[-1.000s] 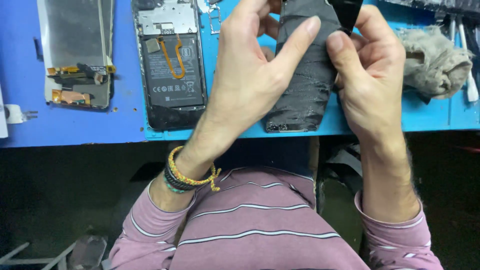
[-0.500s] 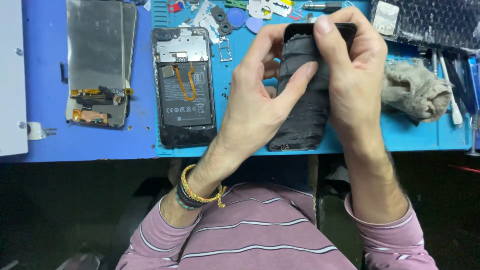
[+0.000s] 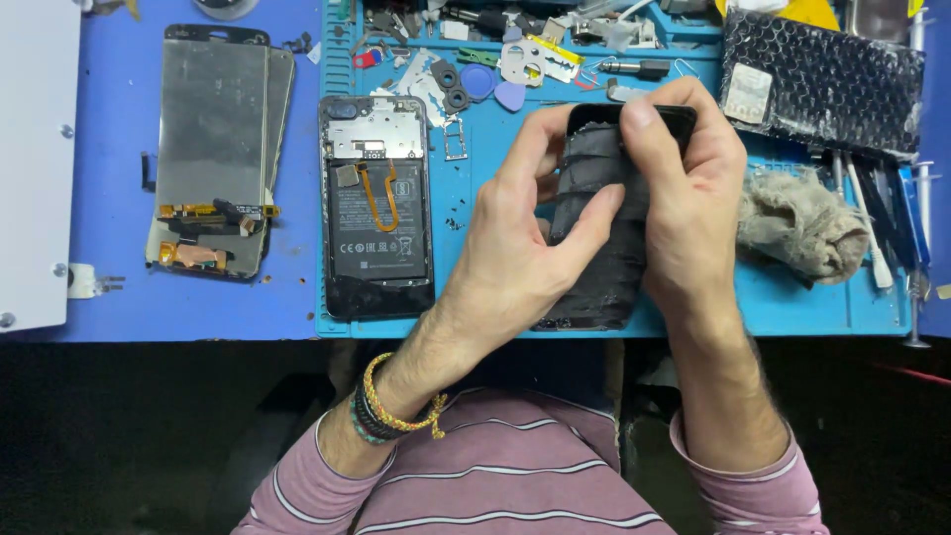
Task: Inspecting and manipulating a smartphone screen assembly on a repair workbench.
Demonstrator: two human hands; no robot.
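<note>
Black phone panel (image 3: 604,248) held above blue mat (image 3: 842,302), both hands clamped on it. Left hand (image 3: 520,248) grips side, right hand (image 3: 684,188) pinches top edge, likely peeling. Next: steady pull. Opened phone (image 3: 376,208) left, rag (image 3: 797,223) right.

Left of my left hand (image 3: 515,263) the opened phone (image 3: 377,203) blocks the mat. Right of my right hand (image 3: 688,213) a crumpled rag (image 3: 802,226) lies close. Loose parts (image 3: 515,59) crowd the far edge; bare mat (image 3: 466,258) shows between phone and hand.
</note>
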